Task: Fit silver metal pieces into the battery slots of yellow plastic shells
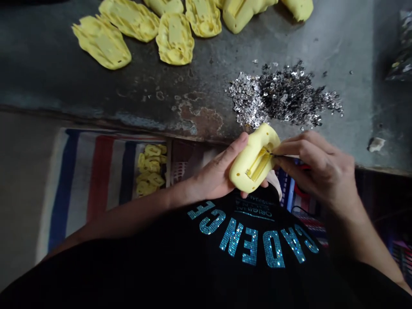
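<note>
Yellow shell: the held shell (pixel 240 174) was off the desk (pixel 138 96), in front of its near edge and close to the person's body, tilted, with its long recess (pixel 259 165) turned up toward the head view, probably so that the inside could be seen.
Left grip: the left grip (pixel 219 174) was closed around the shell's side, thumb along the near rim and fingers beneath, seemingly to steady it and leave the recess open to the other side.
Right grip: the right grip (pixel 325 169) had thumb and fingers drawn together at the recess's edge; something small and dark showed at the tips (whether it was pinched there or part of the shell, I could not tell).
Metal pieces: a loose heap of small shiny pieces (pixel 289 96) was spread on the desk just beyond the shell, perhaps kept there for short reaches.
Other shells: several yellow shells (pixel 175 40) lay near the far side, some hollow side up, likely set back to leave room around the heap.
Lower parts: more yellow pieces (pixel 150 165) lay below desk level, beside a striped sheet (pixel 99 171).
Desk's right side: a whitish lump (pixel 376 144) lay near the edge, a clear bag (pixel 401 53) farther back.
</note>
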A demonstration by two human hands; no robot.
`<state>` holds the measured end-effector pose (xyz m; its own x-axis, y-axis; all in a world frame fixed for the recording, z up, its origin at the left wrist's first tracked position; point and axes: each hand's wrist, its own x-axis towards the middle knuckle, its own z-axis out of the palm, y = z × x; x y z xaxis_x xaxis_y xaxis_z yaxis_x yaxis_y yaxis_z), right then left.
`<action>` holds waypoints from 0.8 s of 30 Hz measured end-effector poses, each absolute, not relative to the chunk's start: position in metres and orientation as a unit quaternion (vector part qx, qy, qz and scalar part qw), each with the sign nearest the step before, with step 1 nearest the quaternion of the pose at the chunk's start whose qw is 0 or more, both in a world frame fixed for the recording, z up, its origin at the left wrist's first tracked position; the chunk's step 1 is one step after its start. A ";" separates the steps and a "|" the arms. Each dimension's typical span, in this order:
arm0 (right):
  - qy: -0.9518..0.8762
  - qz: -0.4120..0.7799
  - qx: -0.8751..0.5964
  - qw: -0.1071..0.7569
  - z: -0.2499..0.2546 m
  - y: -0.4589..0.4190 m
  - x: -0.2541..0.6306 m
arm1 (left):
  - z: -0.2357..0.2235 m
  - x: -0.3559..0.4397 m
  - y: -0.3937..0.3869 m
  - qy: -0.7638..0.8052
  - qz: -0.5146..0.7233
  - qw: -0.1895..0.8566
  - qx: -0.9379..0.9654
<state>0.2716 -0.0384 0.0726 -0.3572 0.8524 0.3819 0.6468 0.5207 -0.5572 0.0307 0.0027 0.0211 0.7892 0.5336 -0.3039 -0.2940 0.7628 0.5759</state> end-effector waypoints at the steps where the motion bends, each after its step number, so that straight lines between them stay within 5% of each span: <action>1: -0.818 0.143 -0.455 0.322 0.074 -0.037 0.271 | 0.021 0.031 0.003 0.227 0.227 0.911 0.260; 24: -0.879 0.037 -0.421 0.221 0.085 -0.028 0.263 | 0.024 0.032 0.003 0.247 0.228 0.911 0.240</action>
